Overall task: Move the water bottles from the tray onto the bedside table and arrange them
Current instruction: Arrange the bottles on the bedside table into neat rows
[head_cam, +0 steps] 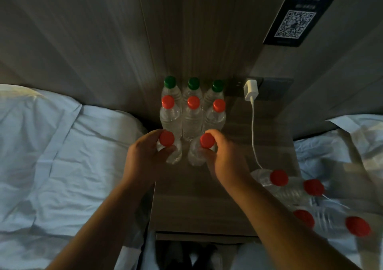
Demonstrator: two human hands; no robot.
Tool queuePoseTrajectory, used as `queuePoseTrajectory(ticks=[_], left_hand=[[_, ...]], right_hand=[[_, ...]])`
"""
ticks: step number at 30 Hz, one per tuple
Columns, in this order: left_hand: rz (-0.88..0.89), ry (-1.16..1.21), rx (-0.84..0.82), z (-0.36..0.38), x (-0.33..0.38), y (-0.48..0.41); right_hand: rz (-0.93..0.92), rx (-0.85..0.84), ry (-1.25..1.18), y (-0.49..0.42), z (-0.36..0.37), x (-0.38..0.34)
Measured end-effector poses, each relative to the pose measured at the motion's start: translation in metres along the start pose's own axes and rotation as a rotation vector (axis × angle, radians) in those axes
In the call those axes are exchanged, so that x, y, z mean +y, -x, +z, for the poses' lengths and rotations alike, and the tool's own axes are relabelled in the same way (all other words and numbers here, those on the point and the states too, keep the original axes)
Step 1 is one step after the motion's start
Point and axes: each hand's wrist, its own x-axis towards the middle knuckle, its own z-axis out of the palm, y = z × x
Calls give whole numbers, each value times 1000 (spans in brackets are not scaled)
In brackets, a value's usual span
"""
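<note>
On the counter (207, 197), before two full rows (193, 102), curled fingers (153, 134) of the left hand (143, 155) grasp the left bottle (167, 138) and of the right hand (226, 157) the right bottle (207, 140), starting a third row; next they probably need aligning, then releasing.

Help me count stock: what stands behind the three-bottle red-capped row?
Three green-capped bottles, upright by the wall. The red-capped row covers their lower bodies.

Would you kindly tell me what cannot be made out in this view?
Head view:
- Sign text: too small, blurred.
- Tray: indiscernible under blurred waiting bottles.
- Left front bottle, right front bottle: partly covered by left hand, right hand.
- Below bedside table: too dark.
</note>
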Motion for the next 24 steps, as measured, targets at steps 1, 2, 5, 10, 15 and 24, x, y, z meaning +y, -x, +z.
queuePoseTrajectory(ticks=[1, 2, 5, 10, 15, 24], left_hand=[[11, -8, -7, 0, -2, -4], [16, -17, -14, 1, -3, -7], [27, -18, -36, 5, -10, -13], [17, -16, -38, 11, -20, -18], [32, 31, -40, 17, -30, -20], [7, 144, -115, 39, -62, -10]], right_hand=[[6, -25, 14, -5, 2, 0], [0, -38, 28, -9, 5, 0], [-1, -73, 33, -16, 11, 0], [20, -85, 24, -21, 15, 5], [140, -97, -138, -20, 37, 21], [192, 30, -242, -19, 79, 43]])
